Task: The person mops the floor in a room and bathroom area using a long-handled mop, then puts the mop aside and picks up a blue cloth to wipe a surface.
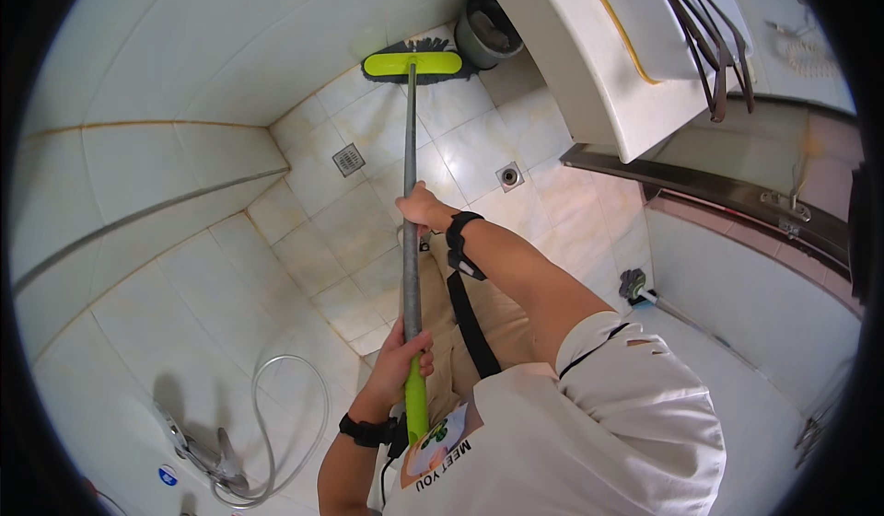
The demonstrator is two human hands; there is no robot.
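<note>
Both hands grip the long grey pole (411, 267) of a floor mop. My right hand (423, 207) wraps around the middle of the pole. Lower down, my left hand (402, 364) closes around it just above the lime-green end grip (416, 402). At the far end, the lime-green mop head (413, 64) with its dark grey fringe lies on the tiled floor (449, 119), near the far wall and beside a grey bucket (489, 33). Dark material shows inside the bucket.
A square floor drain (349, 160) lies left of the pole, a second drain (510, 177) right of it. A white washbasin (649, 112) juts out at upper right with dark hangers (718, 67) on it. At lower left are a shower mixer (214, 461) and hose (324, 395). Another brush (633, 285) stands right.
</note>
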